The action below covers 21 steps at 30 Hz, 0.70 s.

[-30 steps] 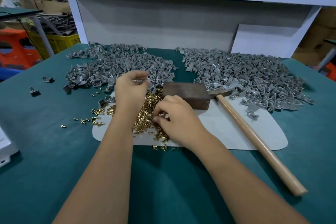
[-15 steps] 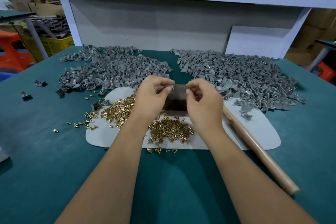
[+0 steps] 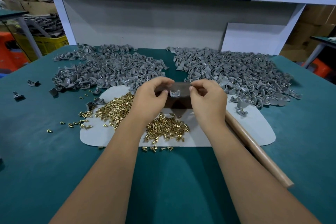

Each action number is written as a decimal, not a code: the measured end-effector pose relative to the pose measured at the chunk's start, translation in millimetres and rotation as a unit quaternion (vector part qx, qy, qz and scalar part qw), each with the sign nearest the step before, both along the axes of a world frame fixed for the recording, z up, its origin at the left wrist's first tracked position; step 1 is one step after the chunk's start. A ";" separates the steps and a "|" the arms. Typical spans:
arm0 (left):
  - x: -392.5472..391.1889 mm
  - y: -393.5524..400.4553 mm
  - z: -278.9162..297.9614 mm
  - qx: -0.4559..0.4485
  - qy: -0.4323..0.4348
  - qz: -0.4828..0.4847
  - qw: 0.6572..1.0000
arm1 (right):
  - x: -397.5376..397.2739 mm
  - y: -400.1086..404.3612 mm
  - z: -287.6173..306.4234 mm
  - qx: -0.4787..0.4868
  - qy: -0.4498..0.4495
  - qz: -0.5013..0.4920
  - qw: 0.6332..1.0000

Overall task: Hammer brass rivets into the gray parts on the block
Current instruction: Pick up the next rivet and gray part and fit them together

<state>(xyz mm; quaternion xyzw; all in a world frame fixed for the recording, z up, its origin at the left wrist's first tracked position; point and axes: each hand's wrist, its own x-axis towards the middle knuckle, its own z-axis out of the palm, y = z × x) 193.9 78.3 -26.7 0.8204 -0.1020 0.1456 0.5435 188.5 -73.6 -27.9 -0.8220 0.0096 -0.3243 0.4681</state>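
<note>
A dark brown block (image 3: 179,102) lies on a white mat (image 3: 254,129). One gray part (image 3: 174,93) rests on top of the block. My left hand (image 3: 151,101) hovers at the block's left, its thumb tip just short of the part and its fingers curled apart. At the block's right, my right hand (image 3: 207,102) has thumb and forefinger pinched together above the part's right side; the small brass rivet in the pinch is hidden. Brass rivets (image 3: 167,129) are heaped on the mat under my wrists. The hammer's wooden handle (image 3: 254,152) lies to the right, its head hidden.
Two big heaps of gray parts (image 3: 109,71) (image 3: 236,74) fill the back of the green table (image 3: 181,187). Stray rivets (image 3: 80,123) and dark pieces (image 3: 18,95) lie at the left. A white shelf frame (image 3: 61,16) and a leaning white board (image 3: 254,38) stand behind.
My right hand left the rivet pile with its fingers pinched and rose to the block. My left hand brought a gray part over and set it on the block.
</note>
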 end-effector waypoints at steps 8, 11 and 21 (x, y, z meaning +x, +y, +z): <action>-5.4 -0.7 4.3 0.098 -0.004 0.029 0.995 | 1.3 1.5 0.0 -0.006 0.014 0.022 1.000; -7.1 -5.3 3.7 0.086 -0.015 0.012 0.996 | 1.6 4.0 -0.5 0.002 0.016 0.032 0.999; 5.4 -19.5 -7.1 0.160 -0.072 0.136 0.975 | -3.6 10.7 -1.8 -0.011 0.013 0.069 0.997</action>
